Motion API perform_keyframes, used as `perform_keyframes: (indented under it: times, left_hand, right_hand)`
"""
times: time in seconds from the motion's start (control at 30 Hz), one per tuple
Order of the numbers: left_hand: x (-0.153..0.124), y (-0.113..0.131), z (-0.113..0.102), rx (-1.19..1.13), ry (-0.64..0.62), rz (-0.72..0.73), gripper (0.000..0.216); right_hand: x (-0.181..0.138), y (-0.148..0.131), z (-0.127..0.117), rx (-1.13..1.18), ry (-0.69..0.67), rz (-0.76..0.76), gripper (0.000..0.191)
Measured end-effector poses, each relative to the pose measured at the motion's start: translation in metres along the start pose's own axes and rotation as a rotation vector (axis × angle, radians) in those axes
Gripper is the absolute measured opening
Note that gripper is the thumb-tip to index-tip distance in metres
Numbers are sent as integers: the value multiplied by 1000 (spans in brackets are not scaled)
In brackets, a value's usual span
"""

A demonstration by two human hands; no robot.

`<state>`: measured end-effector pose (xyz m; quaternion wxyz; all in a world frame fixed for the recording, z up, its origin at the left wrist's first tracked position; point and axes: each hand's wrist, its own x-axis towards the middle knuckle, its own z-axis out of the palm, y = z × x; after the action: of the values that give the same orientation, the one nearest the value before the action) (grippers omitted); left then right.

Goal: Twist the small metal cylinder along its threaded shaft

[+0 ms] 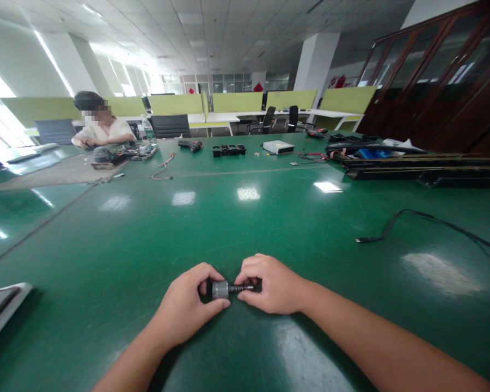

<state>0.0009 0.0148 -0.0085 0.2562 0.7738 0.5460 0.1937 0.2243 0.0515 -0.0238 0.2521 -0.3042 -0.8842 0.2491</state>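
Note:
My left hand (188, 307) and my right hand (269, 284) meet low over the green table (245, 218), near its front edge. Between them lies a small part: a grey metal cylinder (220, 289) with a thin dark shaft (242, 287) sticking out to the right. The left fingers are curled round the cylinder end. The right thumb and fingers pinch the shaft end. What the rest of the part looks like is hidden inside both hands.
A black cable (396, 220) trails across the table at right. Long black rails (424, 166) lie at the far right. A drill (190, 145), a black tray (228, 150) and a white box (278, 146) sit at the back. Another person (100, 130) works at far left.

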Motion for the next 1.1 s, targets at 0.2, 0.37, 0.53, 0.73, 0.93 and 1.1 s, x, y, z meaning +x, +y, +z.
perform_keyframes:
  times: [0.2,0.37,0.53,0.73,0.93,1.1]
  left_hand:
    - [-1,-1,1,2,6,1,23]
    - [-1,-1,0,2,8,4,23]
    - [0,0,-1,6,3,4,22]
    - [-1,2,-1,4,-1,-6,21]
    - [-1,3,-2,3,-5,-7,21]
    - [0,3,-2,3,-8,0,20]
  right_hand:
    - [-2,3,0,-23,16,13,8]
    - [-3,5,-1,-40,5,17,8]
    - [-3,7,-10,-28,-27,35,7]
    - [-6,14,-24,46,-69,73,7]
    - [-6,14,-25,51,-76,74,8]
    - [-6,13,-26,66,-73,80,7]
